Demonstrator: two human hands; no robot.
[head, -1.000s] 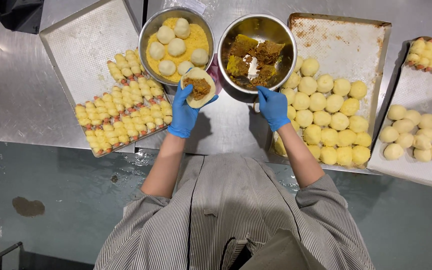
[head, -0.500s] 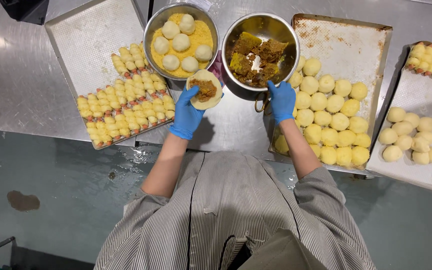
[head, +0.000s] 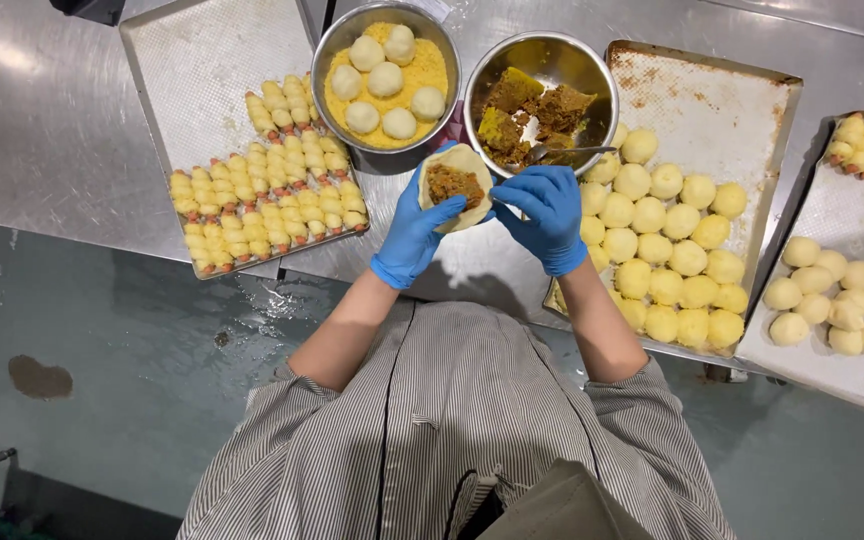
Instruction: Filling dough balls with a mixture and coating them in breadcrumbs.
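A long steel worktable [head: 42, 120] fills the top of your view, with a grey-green floor [head: 132, 380] below it and your striped shirt at the bottom edge.

Farthest left on the table sits a metal tray [head: 202, 60], its near half packed with rows of small dough-wrapped sausages [head: 267, 195]. Beside it, just right, stands a round steel bowl of yellow crumbs [head: 384, 85] with several pale dough balls [head: 384, 78] resting on top.

Your left hand [head: 414, 235], in a blue glove, is cupped palm up in front of that bowl, fingers curled under a flattened dough round [head: 457, 185]. The round lies open in your palm and fingers, tilted toward you, with a mound of brown filling [head: 452, 183] in its middle. So the left hand is closed loosely around the dough, carrying it above the table edge.

Your right hand [head: 547, 215], also gloved in blue, comes in just beside the dough's right rim, fingertips pinched at or near its edge; whether they actually grip the dough you cannot tell from here.

Behind that hand is a second steel bowl of brown and yellow filling [head: 537, 105] with a spoon [head: 572, 153] lying in it. Right again, a worn baking tray [head: 722, 100] holds rows of filled dough balls [head: 667, 255], and a further tray [head: 832, 215] at the far right carries more.
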